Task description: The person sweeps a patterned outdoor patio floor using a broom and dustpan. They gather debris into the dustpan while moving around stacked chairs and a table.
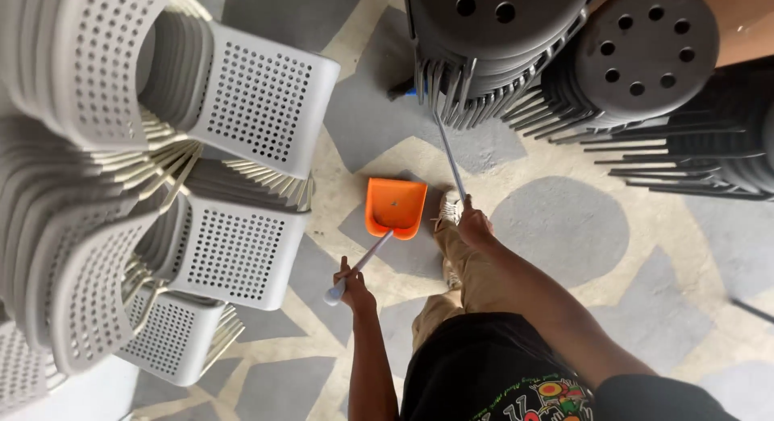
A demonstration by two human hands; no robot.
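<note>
- Fingers of the left hand (348, 282) are wrapped tight round the pale grey end of a long metal handle (360, 264); that handle slants up to an orange plastic dustpan (394, 206), which sits flat on the floor with its open mouth turned away from the person.
- Fingers of the right hand (474, 222) are closed round a thin silver pole (448, 151), just right of the dustpan; the pole runs up past the dustpan's far edge and its lower end is hidden under a stack of black round stools with holed seats (492, 34).
- A light-coloured shoe (448, 210) and a tan trouser leg (468, 268) stand just right of the dustpan, beside the right hand.
- A second stack of black stools (649, 54) stands further right of the dustpan.
- Left of the dustpan rise stacks of grey perforated plastic chairs (258, 102).
- Beneath the dustpan lies a beige floor patterned with grey shapes (564, 227).
</note>
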